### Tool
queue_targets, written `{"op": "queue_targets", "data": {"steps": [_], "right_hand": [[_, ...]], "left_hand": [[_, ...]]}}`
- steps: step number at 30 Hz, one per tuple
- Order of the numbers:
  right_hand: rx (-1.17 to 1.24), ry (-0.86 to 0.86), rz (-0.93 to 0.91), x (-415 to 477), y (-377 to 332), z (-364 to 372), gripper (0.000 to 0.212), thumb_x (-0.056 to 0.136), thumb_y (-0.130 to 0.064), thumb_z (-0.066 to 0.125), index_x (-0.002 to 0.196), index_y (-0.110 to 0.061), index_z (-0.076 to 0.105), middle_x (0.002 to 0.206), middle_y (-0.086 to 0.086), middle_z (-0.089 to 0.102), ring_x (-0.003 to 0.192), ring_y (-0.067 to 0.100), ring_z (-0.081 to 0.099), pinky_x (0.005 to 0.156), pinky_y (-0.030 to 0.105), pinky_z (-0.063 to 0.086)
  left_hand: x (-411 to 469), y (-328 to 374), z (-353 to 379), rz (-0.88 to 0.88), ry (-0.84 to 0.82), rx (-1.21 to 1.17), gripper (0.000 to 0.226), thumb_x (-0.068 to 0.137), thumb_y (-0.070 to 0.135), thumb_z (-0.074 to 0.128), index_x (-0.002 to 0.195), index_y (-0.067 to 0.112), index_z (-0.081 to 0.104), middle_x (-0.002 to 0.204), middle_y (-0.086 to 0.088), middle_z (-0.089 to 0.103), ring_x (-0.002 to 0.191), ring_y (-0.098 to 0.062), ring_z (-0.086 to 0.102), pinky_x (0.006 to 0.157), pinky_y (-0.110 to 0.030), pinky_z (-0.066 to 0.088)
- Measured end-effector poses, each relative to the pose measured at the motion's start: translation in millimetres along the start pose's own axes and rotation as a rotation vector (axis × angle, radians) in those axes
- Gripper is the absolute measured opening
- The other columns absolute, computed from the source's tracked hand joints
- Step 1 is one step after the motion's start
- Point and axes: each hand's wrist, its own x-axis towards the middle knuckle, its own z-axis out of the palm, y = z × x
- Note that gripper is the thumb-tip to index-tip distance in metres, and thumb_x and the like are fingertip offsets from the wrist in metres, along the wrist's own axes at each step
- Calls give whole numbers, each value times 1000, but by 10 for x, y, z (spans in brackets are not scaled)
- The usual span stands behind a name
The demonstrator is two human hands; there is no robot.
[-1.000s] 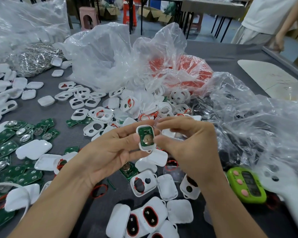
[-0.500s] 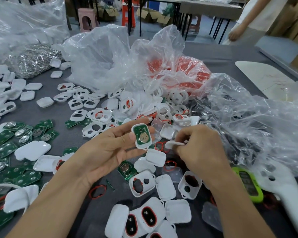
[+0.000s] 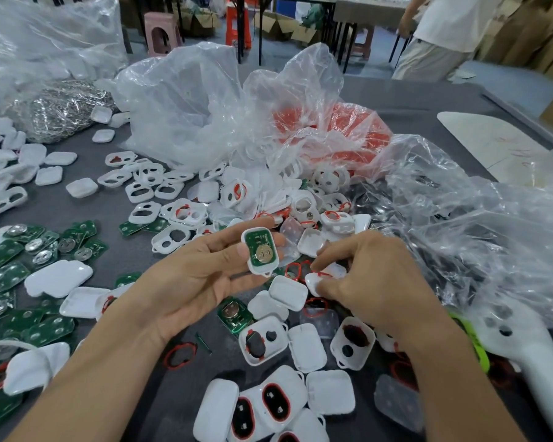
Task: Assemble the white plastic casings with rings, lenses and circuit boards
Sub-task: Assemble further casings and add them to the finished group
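My left hand holds a white casing half between thumb and fingers, with a green circuit board and a coin cell seated inside it. My right hand reaches down into the pile just to the right and pinches a white casing cover that has a red ring on it. More white casings, loose red rings and green circuit boards lie on the grey table around both hands.
Crumpled clear plastic bags rise behind the pile, one holding red rings. Green boards cover the left side. A white handheld tool and a green device lie at right. A person stands behind the table.
My right hand left the casing in my left hand, dropped to the pile and took hold of a white cover. My left hand kept the casing with the board, shifting slightly.
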Motion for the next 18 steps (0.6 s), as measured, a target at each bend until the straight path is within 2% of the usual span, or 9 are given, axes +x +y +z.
{"op": "queue_targets", "data": {"steps": [1,2,3,6,10,12,14,16,18], "right_hand": [[30,0,16,16,26,-14,17,68,-30,88,77,-41,80,62,-34,63,61,-8,60,53,8,43],[51,-5,30,29,52,-23,16,68,-28,89,73,-39,79,52,-33,57,53,-8,56,46,7,38],[57,-20,31,40,80,-27,17,69,-26,90,71,-38,78,51,-35,54,53,-10,55,45,6,37],[6,-72,-10,51,123,-24,18,73,-28,88,76,-41,76,60,-39,59,63,-17,56,50,2,36],[-28,-108,-24,55,121,21,13,81,-35,83,89,-44,76,86,-23,67,76,-10,58,60,4,38],[-85,-117,-44,63,103,52,12,86,-36,78,95,-45,76,93,-20,61,82,0,58,69,13,40],[-152,-122,-46,70,91,76,16,88,-35,75,102,-44,75,97,-16,52,93,8,56,78,20,39],[-214,-131,-36,77,94,89,20,88,-33,75,104,-44,73,102,-13,47,102,13,55,81,22,36],[-183,-105,-51,94,117,85,22,84,-29,78,101,-43,73,110,-13,48,108,10,53,81,19,36]], "left_hand": [[4,-3,-5,2,2,1,40,88,5,55,123,12,73,129,-15,70,109,-25,73,79,-32,62],[5,-3,-2,2,3,3,39,88,5,55,123,12,73,129,-15,70,109,-25,73,79,-32,62],[10,-5,-5,2,6,5,39,89,5,55,122,12,74,129,-15,70,109,-25,73,79,-32,62],[17,-9,1,1,3,7,40,89,4,55,123,12,73,129,-15,70,109,-25,73,78,-32,62],[11,-12,6,-7,0,13,39,90,4,56,123,13,74,130,-15,70,111,-26,72,79,-32,61],[4,-5,12,-13,-16,4,39,86,11,72,125,12,73,132,-16,68,113,-27,71,81,-34,61],[-2,-2,6,-26,-29,7,63,67,19,93,126,12,72,133,-17,68,115,-28,70,82,-35,61],[-6,3,8,-29,-22,17,74,57,22,100,125,12,73,132,-16,68,115,-28,70,83,-35,61],[-5,9,14,-29,-23,16,76,56,22,100,126,12,72,132,-16,68,115,-28,70,83,-35,61]]}}
